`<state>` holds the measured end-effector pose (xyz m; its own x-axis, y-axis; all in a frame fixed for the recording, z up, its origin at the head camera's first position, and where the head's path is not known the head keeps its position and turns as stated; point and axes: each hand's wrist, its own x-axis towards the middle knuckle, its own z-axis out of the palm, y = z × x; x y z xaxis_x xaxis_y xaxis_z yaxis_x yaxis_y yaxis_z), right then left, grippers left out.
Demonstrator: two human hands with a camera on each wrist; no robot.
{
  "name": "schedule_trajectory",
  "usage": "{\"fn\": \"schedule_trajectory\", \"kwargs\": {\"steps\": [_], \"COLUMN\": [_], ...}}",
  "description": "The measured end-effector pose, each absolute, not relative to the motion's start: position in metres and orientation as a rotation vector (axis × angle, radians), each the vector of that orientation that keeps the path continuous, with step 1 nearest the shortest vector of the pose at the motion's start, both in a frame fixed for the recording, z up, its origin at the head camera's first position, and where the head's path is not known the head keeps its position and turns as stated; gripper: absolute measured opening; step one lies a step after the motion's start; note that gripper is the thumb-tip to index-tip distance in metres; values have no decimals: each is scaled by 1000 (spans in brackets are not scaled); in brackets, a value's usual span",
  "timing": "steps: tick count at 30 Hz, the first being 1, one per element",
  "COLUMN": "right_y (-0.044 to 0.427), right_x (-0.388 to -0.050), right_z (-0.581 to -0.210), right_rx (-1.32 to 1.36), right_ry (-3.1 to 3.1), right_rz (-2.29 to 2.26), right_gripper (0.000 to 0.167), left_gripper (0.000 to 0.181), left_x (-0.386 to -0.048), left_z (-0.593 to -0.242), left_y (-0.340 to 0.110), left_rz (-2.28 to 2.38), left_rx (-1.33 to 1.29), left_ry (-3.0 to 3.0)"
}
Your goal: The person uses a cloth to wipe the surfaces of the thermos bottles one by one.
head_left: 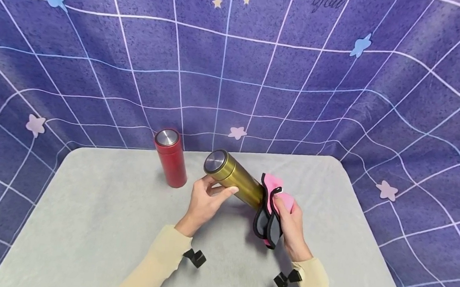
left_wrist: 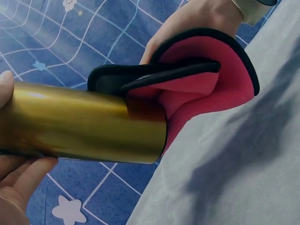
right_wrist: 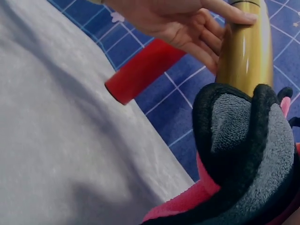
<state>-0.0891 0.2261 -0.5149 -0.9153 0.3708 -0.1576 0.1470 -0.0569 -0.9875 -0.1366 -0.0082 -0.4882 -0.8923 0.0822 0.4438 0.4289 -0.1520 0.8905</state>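
Note:
A gold thermos bottle (head_left: pixel 240 180) with a silver-topped lid is tilted above the table, its lid end up to the left. My left hand (head_left: pixel 207 199) grips it near the lid, thumb on the near side and fingers beneath. In my right hand (head_left: pixel 292 224) is a folded pink and grey cloth with black edging (head_left: pixel 270 211), pinched between thumb and fingers. The cloth (left_wrist: pixel 211 89) lies against the bottle's lower end and base in the left wrist view. Most of the right fingers are hidden behind the cloth (right_wrist: pixel 229 126) in the right wrist view.
A red thermos bottle (head_left: pixel 172 161) with a silver lid top stands upright at the back left of the pale grey table (head_left: pixel 95 223). Behind the table hangs a purple-blue curtain (head_left: pixel 201 91) with grid lines and stars. Both wrists carry small black mounts (head_left: pixel 195 257).

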Motion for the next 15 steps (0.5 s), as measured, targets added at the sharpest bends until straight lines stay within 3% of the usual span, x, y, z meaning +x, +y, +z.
{"fn": "schedule_trajectory", "kwargs": {"steps": [15], "right_y": [251], "right_x": [-93], "right_z": [-518], "right_rx": [-590], "right_ry": [-2001], "right_rz": [2101], "right_gripper": [21], "left_gripper": [36], "left_x": [-149], "left_z": [-474], "left_y": [4], "left_rz": [-2116], "left_rx": [-487], "left_ry": [-2126]}}
